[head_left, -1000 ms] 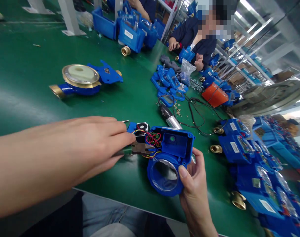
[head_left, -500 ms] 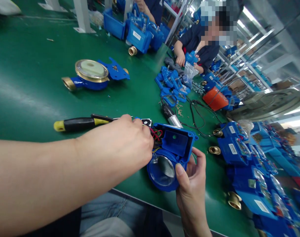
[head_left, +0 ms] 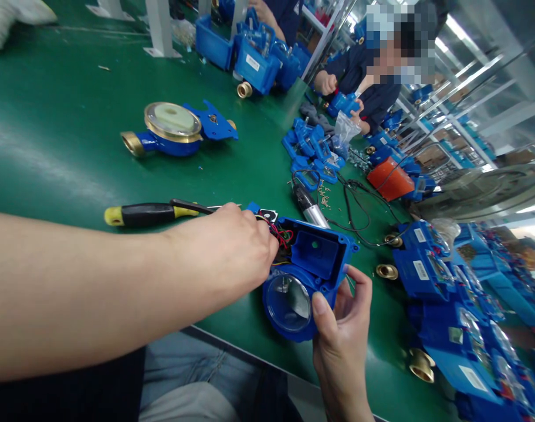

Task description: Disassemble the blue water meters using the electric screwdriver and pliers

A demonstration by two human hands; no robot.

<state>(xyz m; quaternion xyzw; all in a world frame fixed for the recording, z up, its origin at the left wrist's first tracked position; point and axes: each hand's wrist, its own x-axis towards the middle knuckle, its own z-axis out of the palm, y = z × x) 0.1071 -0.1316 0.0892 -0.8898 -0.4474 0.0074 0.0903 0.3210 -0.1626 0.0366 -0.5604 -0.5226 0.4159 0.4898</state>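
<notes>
One open blue plastic meter housing (head_left: pixel 315 258) is held over the green surface (head_left: pixel 60 146), clamped at its lower right corner by the right hand (head_left: pixel 342 334). Grip on it is closed: fingers are curled round the back wall, and the thumb (head_left: pixel 320 303) is pressed on the front, just beside the round clear window (head_left: pixel 288 303).

Left hand (head_left: pixel 219 252) is brought in from the left, back of the hand up, with the fingertips at the housing's upper left corner. A bundle of thin red and black wires (head_left: pixel 280 233) and a small black-and-white module (head_left: pixel 268 215) are located there, touching or just beside those fingertips. Whether anything is pinched cannot be told, as the contact is hidden by the hand. A yellow-and-black screwdriver (head_left: pixel 148 215) is seen past the back of that hand, with its shaft pointing toward the housing; held or merely lying there cannot be told.

Well apart on the surface lies a brass-and-blue water meter (head_left: pixel 173 132). A pile of blue plastic brackets (head_left: pixel 309 152), a silver cylindrical tool (head_left: pixel 314 214) and a loose black cable (head_left: pixel 351 205) are beyond the housing. Blue meter housings (head_left: pixel 421 261) and brass pipe fittings (head_left: pixel 393 271) are to the right. Across the surface, a blue part (head_left: pixel 343 104) is held by a co-worker's hands (head_left: pixel 325 83).
</notes>
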